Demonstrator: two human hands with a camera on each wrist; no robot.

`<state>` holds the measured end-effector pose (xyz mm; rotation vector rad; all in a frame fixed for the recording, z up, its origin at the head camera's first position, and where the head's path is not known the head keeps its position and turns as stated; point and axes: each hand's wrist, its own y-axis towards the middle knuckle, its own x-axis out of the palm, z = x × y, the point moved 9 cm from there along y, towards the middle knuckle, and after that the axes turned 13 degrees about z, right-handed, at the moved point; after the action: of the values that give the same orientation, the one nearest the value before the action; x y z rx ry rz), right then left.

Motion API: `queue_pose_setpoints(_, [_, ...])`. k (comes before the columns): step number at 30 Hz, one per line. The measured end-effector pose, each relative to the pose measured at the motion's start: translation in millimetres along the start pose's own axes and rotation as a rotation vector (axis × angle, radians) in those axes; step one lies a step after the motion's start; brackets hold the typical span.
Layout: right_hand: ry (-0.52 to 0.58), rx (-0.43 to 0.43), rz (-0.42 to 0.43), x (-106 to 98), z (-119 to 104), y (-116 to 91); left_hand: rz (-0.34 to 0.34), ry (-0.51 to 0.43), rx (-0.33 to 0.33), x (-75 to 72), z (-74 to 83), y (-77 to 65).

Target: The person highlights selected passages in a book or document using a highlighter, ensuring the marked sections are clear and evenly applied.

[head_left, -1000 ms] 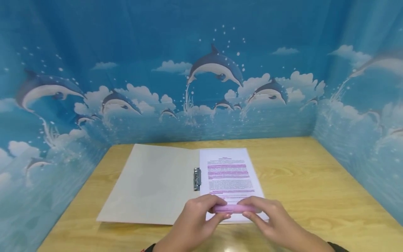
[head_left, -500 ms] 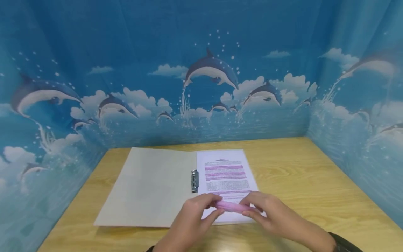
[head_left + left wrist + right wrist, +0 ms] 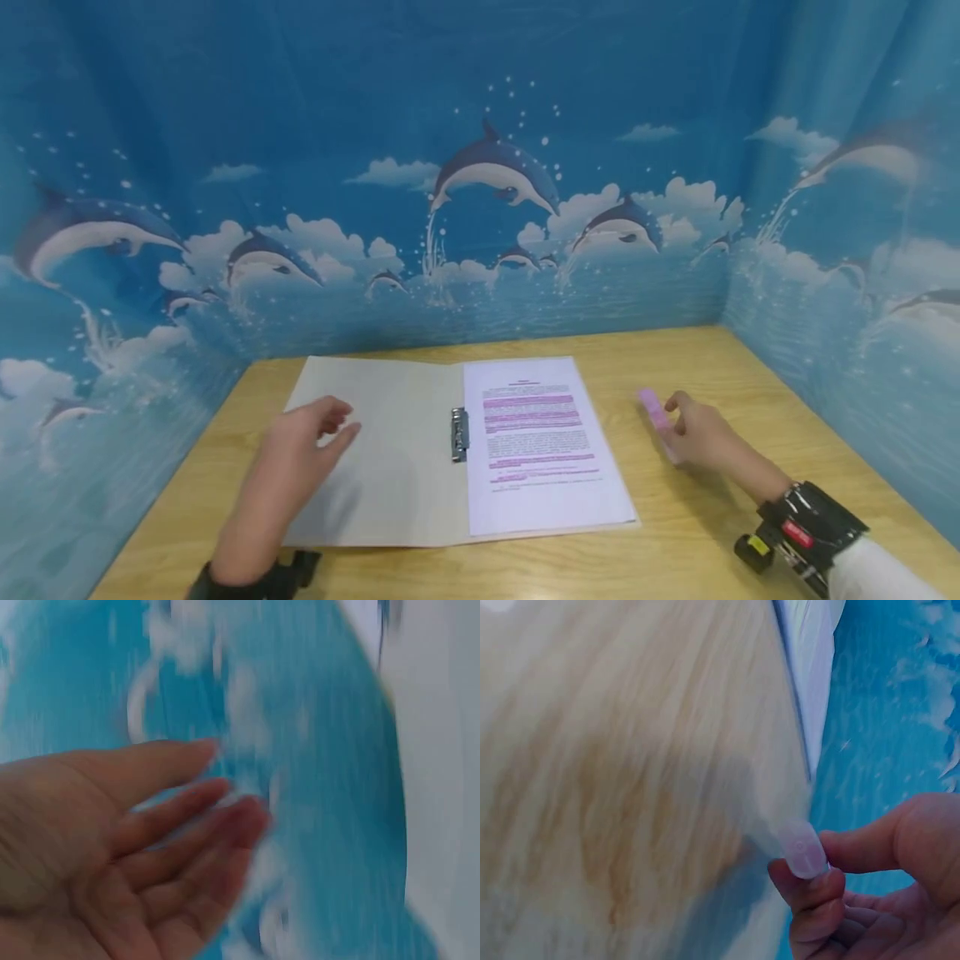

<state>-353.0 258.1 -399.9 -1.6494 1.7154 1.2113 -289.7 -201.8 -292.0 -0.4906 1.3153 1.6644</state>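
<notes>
My right hand (image 3: 708,435) pinches a pink highlighter (image 3: 654,408) between thumb and fingers, over the table to the right of the folder. In the right wrist view the highlighter's end (image 3: 804,851) points toward the camera. My left hand (image 3: 288,458) is above the open folder's left cover (image 3: 397,475), fingers loosely bent and holding nothing. The left wrist view shows the same hand's palm (image 3: 82,855), blurred. On the folder's right side lies a printed sheet (image 3: 543,507) with several lines marked in pink.
A metal clip (image 3: 460,433) sits at the folder's spine. The wooden table (image 3: 690,358) extends around the folder. Behind and at both sides hangs a blue curtain (image 3: 360,108) with dolphins on it. A black wrist device (image 3: 806,529) is strapped to my right wrist.
Both hands held the highlighter over the bottom of the sheet. The left hand has let go and moved left above the cover; the right hand has carried the highlighter to the right.
</notes>
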Motion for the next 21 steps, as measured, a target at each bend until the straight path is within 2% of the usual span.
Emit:
queue_pose_setpoints(4, [0.015, 0.048, -0.023, 7.1, 15.2, 5.9, -0.11, 0.095, -0.111, -8.5, -61.0, 6.4])
queue_pose_setpoints(7, [0.004, 0.063, -0.026, 8.6, 16.0, 6.7, -0.164, 0.169, -0.16, -5.6, -89.2, 5.7])
queue_pose_setpoints(12, [-0.042, 0.054, -0.031, 6.5, 11.6, 8.7, -0.314, 0.254, -0.243, 9.5, -120.2, -1.3])
queue_pose_setpoints(16, [-0.073, 0.052, -0.01, 4.8, 6.7, 9.0, -0.445, 0.273, -0.311, 22.7, -139.2, -12.7])
queue_pose_setpoints(19, [-0.119, 0.061, 0.023, 4.0, -2.6, 5.9, -0.501, 0.267, -0.35, 29.4, -148.7, -18.7])
queue_pose_setpoints(21, [-0.154, 0.013, 0.047, 5.0, -15.4, 3.5, -0.511, 0.26, -0.363, 31.6, -153.5, -20.5])
